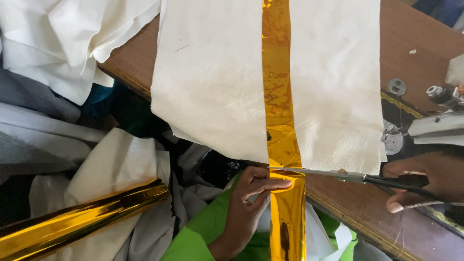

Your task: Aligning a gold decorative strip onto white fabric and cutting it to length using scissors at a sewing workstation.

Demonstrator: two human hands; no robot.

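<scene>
A shiny gold foil strip (280, 111) runs down the middle of a cream cloth (212, 82) spread on a brown wooden table (415, 38). My left hand (249, 203), in a green sleeve, pinches the strip just below the cloth's lower edge. My right hand (425, 181) grips black-handled scissors (348, 175). Their blades lie across the strip at the cloth's edge, right above my left fingers. Below the blades the strip hangs off the table.
A roll of gold foil (77, 217) lies at lower left on piled white and grey fabric (72, 43). A sewing machine's metal parts (435, 121) sit at the right of the table. Dark cloth fills the gap under the table edge.
</scene>
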